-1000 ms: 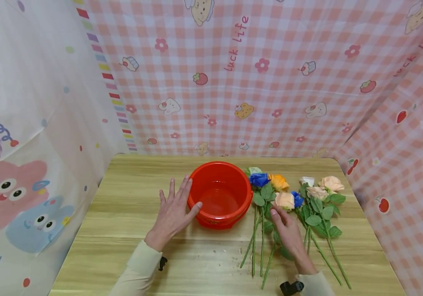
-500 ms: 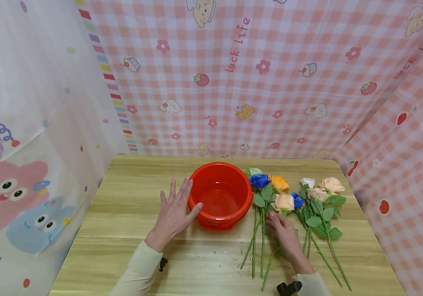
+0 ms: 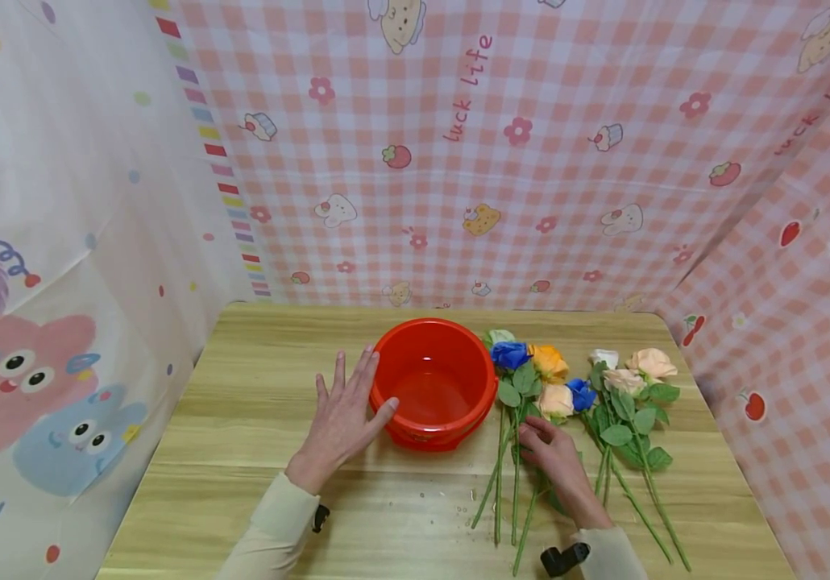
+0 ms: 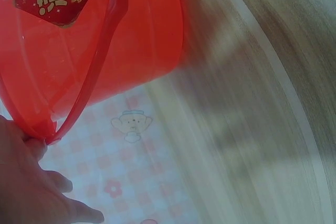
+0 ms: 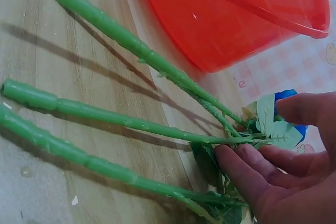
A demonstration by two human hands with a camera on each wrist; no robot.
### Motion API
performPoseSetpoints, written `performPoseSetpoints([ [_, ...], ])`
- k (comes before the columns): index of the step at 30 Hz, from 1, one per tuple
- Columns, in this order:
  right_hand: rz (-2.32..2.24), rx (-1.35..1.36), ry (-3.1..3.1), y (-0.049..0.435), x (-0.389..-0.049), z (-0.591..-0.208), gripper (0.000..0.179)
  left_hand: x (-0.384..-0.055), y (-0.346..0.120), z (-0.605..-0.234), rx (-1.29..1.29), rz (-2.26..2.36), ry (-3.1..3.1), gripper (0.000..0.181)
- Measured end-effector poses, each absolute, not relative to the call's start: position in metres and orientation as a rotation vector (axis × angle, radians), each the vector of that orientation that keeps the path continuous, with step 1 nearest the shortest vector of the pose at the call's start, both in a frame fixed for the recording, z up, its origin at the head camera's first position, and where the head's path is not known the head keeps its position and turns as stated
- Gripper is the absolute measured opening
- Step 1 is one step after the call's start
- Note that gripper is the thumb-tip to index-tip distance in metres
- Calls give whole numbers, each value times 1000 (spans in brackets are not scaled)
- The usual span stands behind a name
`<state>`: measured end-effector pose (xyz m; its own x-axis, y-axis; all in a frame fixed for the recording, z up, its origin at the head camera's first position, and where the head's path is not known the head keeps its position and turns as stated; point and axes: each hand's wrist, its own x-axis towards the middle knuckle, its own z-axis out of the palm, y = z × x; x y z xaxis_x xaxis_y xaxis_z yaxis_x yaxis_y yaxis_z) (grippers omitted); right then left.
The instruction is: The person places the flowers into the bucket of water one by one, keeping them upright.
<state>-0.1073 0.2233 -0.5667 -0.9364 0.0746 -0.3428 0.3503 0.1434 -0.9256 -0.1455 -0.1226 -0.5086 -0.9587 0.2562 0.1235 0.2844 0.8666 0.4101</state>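
Note:
A red plastic bucket (image 3: 430,443) stands upright near the table's middle. My left hand (image 3: 342,427) rests at its left side, fingers spread and straight; in the left wrist view the fingers touch the bucket near its handle (image 4: 100,59). To the right lies a bunch of roses with a blue rose (image 3: 510,355), an orange rose (image 3: 549,362) and a peach rose (image 3: 555,399). My right hand (image 3: 560,467) is at their green stems (image 5: 118,121), below the blooms. Its fingers are slightly bent and touch the stems and leaves, with thumb and fingertips apart.
A second group of roses, peach (image 3: 651,364) and white (image 3: 603,358), lies farther right on the wooden table (image 3: 270,354). Water drops dot the table in front of the bucket. A pink checked cloth (image 3: 415,193) hangs behind the table.
My right hand has moved slightly left and toward me, from beside the peach rose to the stems below it. That rose has shifted slightly. My left hand stays at the bucket.

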Motion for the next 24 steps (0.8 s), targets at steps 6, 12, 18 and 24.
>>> performPoseSetpoints([
  [6, -1853, 451, 2225, 223, -110, -571, 55, -146, -122, -508, -427, -675, -2983, 84],
  [12, -1837, 463, 2229, 223, -112, -571, 50, -145, -123, -508, -426, -683, -2988, 84],
  [18, -1798, 457, 2250, 225, -115, -576, 46, -145, -123, -508, -425, -691, -2982, 84],
  [24, -1843, 439, 2232, 226, -115, -578, 39, -145, -123, -509, -424, -704, -2976, 83],
])
